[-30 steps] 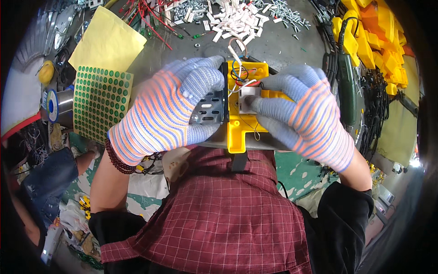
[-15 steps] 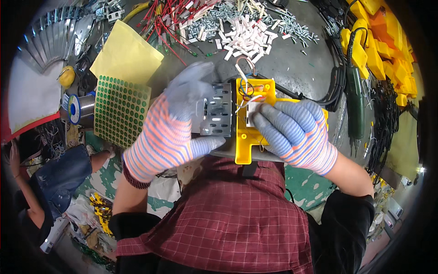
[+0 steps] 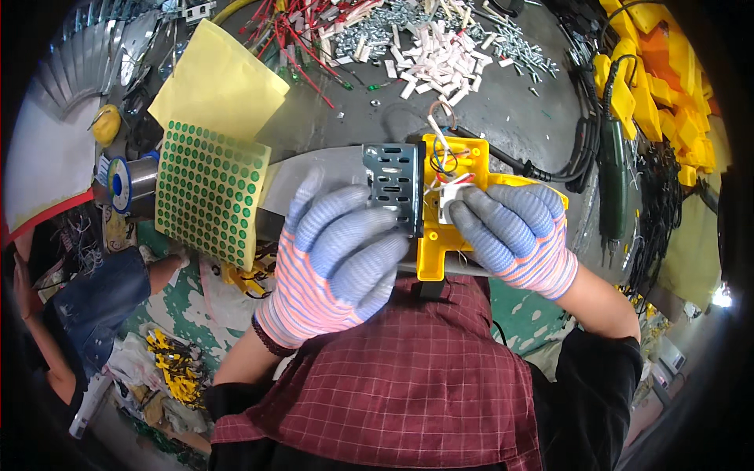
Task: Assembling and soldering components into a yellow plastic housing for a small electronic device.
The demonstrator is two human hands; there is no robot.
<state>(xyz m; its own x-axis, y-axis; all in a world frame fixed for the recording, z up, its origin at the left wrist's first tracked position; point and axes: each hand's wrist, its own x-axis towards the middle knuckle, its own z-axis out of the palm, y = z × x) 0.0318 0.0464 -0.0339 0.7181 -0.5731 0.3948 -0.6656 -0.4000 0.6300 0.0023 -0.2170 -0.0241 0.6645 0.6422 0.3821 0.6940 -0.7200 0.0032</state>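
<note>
A yellow plastic housing (image 3: 432, 255) lies at the table's near edge, its inside facing up, with thin wires (image 3: 442, 153) and a small white block (image 3: 449, 210) in it. Along its left side runs a slotted metal plate (image 3: 395, 187), and a flat grey metal sheet (image 3: 306, 179) reaches left from there. My left hand (image 3: 338, 247), in a striped grey-palmed glove, is open with its fingers over the plate's lower left corner. The fingertips of my gloved right hand (image 3: 514, 235) close on the white block; its thumb is hidden.
White connector pieces (image 3: 440, 63), screws (image 3: 525, 51) and red wires (image 3: 294, 47) lie beyond. At left are a sheet of green round stickers (image 3: 208, 196) and a solder spool (image 3: 135, 184). At right, a dark green power tool (image 3: 613, 180) hangs near yellow housings (image 3: 660, 102). Another person sits lower left.
My left hand has come down toward me from over the grey sheet, uncovering more of it and the slotted plate. My right hand stays at the white block. The view has shifted slightly.
</note>
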